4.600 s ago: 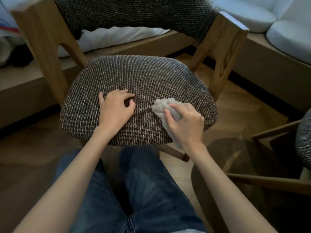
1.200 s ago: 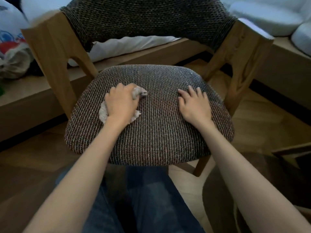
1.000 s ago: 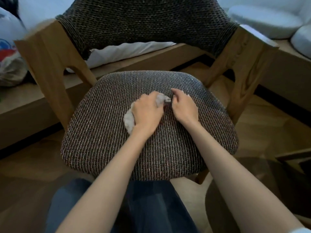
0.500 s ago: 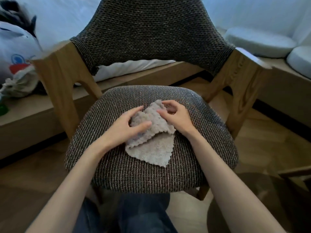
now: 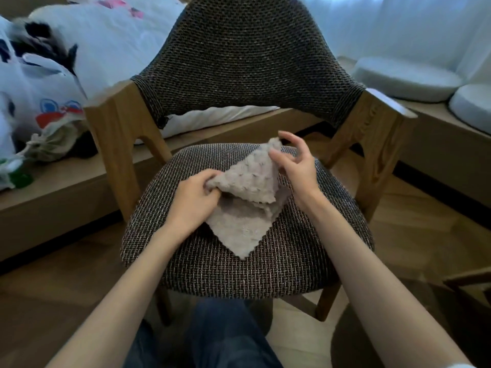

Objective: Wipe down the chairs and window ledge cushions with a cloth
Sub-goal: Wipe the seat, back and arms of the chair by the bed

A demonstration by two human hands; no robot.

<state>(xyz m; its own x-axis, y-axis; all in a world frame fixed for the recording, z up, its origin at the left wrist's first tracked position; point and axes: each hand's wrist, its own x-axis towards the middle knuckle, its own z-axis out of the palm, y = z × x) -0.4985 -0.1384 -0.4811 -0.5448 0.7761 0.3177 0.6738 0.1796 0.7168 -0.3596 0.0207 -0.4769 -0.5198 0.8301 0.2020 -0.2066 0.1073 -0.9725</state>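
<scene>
A beige textured cloth (image 5: 244,208) is spread over the middle of the dark woven seat (image 5: 265,272) of a wooden-framed chair. My left hand (image 5: 192,203) grips the cloth's left corner. My right hand (image 5: 295,166) pinches its top corner between thumb and forefinger and lifts it off the seat, so the upper half folds over. The cloth's lower point lies flat on the seat. The chair's woven backrest (image 5: 244,57) rises behind.
White round cushions (image 5: 403,78) lie on the wooden window ledge (image 5: 435,144) at the right. A low wooden platform (image 5: 53,187) at the left holds plastic bags (image 5: 39,83) and white bedding. Another chair's frame (image 5: 473,277) shows at the right edge.
The cloth was bunched under my left hand on the seat a second ago. Both hands have since spread it open, and my right hand has lifted its top corner.
</scene>
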